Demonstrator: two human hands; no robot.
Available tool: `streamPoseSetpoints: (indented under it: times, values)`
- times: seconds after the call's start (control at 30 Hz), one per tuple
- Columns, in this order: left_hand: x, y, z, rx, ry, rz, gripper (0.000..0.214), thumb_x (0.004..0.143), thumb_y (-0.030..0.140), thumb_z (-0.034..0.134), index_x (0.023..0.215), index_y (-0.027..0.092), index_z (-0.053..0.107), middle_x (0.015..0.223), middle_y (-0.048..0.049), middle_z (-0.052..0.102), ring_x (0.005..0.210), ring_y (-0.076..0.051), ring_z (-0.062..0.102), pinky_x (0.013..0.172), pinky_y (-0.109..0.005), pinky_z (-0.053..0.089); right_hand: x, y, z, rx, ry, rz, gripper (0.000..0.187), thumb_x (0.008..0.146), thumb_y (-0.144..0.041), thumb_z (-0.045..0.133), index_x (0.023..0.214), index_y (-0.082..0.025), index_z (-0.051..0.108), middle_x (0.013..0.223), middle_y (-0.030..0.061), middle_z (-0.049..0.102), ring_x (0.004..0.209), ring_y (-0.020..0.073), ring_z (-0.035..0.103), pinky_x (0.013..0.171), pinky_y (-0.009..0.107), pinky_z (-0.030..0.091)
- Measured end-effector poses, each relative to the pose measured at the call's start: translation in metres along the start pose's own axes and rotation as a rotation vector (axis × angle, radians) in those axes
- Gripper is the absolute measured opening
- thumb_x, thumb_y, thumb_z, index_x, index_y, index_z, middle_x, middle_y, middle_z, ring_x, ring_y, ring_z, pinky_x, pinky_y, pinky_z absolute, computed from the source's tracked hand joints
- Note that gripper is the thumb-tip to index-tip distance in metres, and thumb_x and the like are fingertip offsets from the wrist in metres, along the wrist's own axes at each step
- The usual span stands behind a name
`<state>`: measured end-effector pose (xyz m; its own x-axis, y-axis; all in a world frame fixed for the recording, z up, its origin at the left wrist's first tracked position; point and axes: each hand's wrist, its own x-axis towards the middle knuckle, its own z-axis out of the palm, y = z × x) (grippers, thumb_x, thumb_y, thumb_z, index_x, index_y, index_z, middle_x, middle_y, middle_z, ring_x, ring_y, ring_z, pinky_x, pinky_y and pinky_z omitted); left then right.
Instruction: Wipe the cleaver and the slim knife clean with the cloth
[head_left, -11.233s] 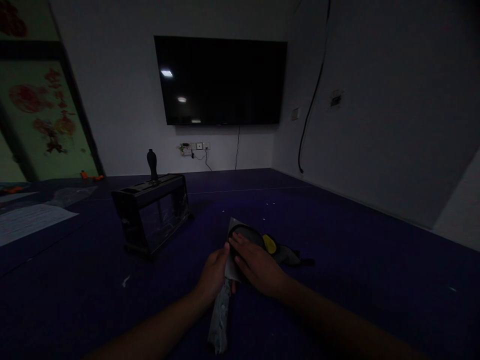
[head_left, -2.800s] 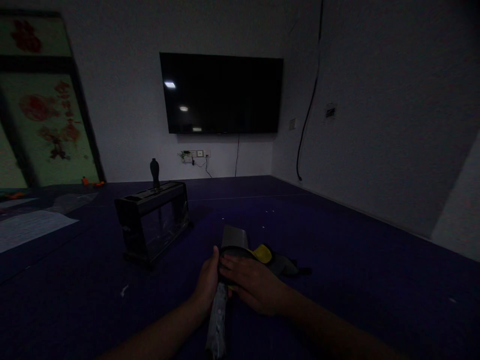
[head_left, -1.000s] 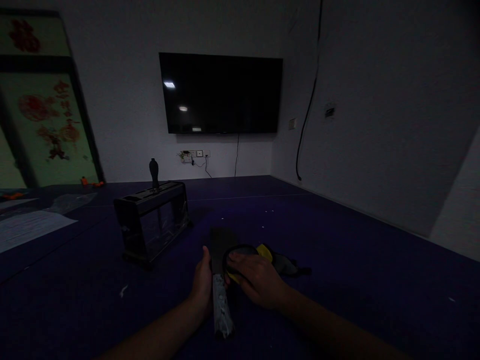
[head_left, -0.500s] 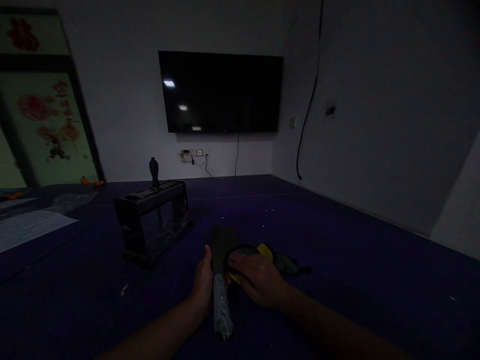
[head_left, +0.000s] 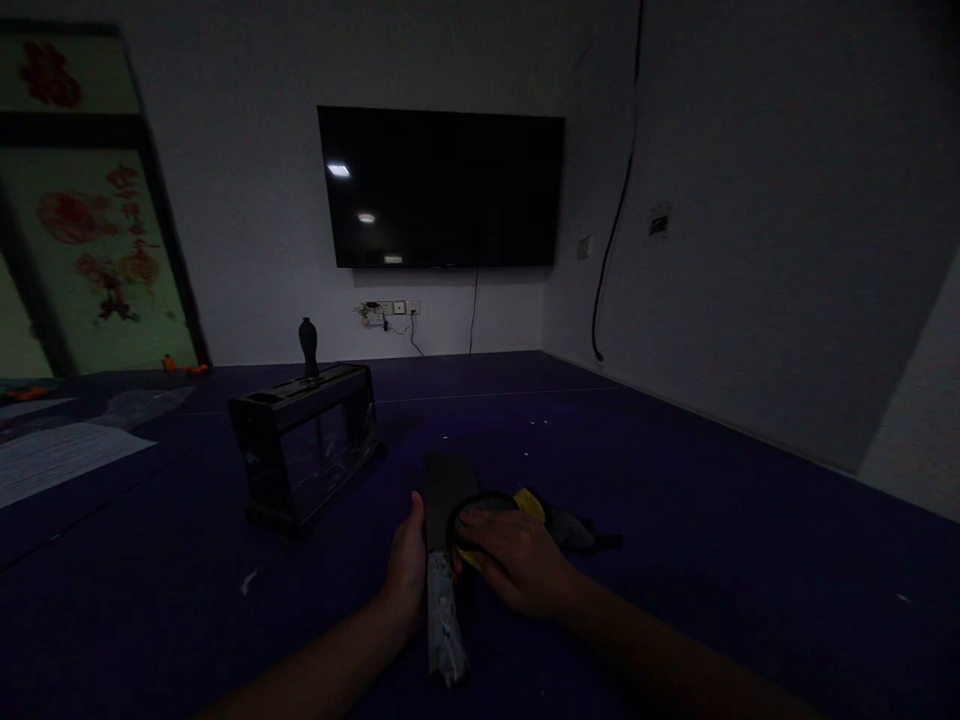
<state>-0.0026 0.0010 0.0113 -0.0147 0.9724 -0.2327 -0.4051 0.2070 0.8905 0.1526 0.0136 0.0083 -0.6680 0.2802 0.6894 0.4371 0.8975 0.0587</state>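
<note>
In the dim head view, a long dark rectangular block (head_left: 448, 480) lies in front of me, its near part a grey strip (head_left: 445, 620) that looks wrapped in clear plastic. My left hand (head_left: 407, 550) grips the block's left side, thumb up along the edge and the other fingers hidden. On the right side, my right hand (head_left: 517, 555) is closed on a grey and yellow cloth-like piece with black edging (head_left: 534, 503), pressed against the block. Its narrow dark tail stretches right over the purple floor. What exactly this piece is, I cannot tell.
A small black-framed clear tank (head_left: 300, 390) stands at left with a dark vase (head_left: 308, 345) on top. Paper sheets (head_left: 67, 455) and plastic film (head_left: 142, 405) lie far left. White scraps dot the purple floor (head_left: 675, 560). A television (head_left: 450, 190) hangs on the wall.
Both hands, the block and the cloth-like piece stay nearly in place. The view has shifted very slightly.
</note>
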Motion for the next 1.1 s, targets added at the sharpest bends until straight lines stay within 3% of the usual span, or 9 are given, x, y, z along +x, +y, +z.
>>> streamPoseSetpoints:
  times: [0.4,0.8,0.93,1.1]
  values:
    - [-0.0016,-0.004,0.0005,0.027,-0.028,0.058,0.061,0.063,0.074,0.042,0.06,0.014,0.055,0.039,-0.0001,0.051,0.032,-0.012,0.046,0.036,-0.023,0.034,-0.0029,-0.0026,-0.0006,-0.013,0.121,-0.041,0.024,0.076,-0.015,0.042,0.096,-0.015,0.054,0.078,0.0082,0.066,0.072,0.0191,0.062,0.066,0.032,0.045]
    - [-0.0027,-0.0057,0.0008,0.049,-0.052,0.094,0.055,0.062,0.068,0.05,0.071,0.014,0.057,0.043,0.001,0.052,0.032,-0.012,0.047,0.036,-0.023,0.035,-0.0034,-0.003,0.0004,-0.06,0.029,-0.015,0.019,0.076,-0.016,0.039,0.086,-0.017,0.055,0.067,0.0061,0.063,0.06,0.0178,0.058,0.058,0.029,0.04]
    - [-0.0056,-0.0047,0.003,0.073,-0.073,0.136,0.05,0.057,0.06,0.062,0.077,0.015,0.056,0.048,0.0017,0.055,0.032,-0.011,0.046,0.035,-0.022,0.034,-0.0061,-0.0009,0.0022,-0.061,0.05,0.023,0.02,0.076,-0.016,0.038,0.088,-0.017,0.055,0.068,0.0061,0.063,0.063,0.018,0.059,0.06,0.029,0.041]
    - [-0.0094,-0.0015,0.0014,0.181,-0.09,0.264,0.047,0.053,0.046,0.071,0.084,0.015,0.054,0.047,0.0032,0.054,0.034,-0.01,0.045,0.036,-0.021,0.034,-0.0084,0.0012,0.0002,-0.049,0.167,0.024,0.022,0.077,-0.016,0.038,0.092,-0.016,0.054,0.07,0.0062,0.064,0.062,0.0179,0.058,0.058,0.03,0.04]
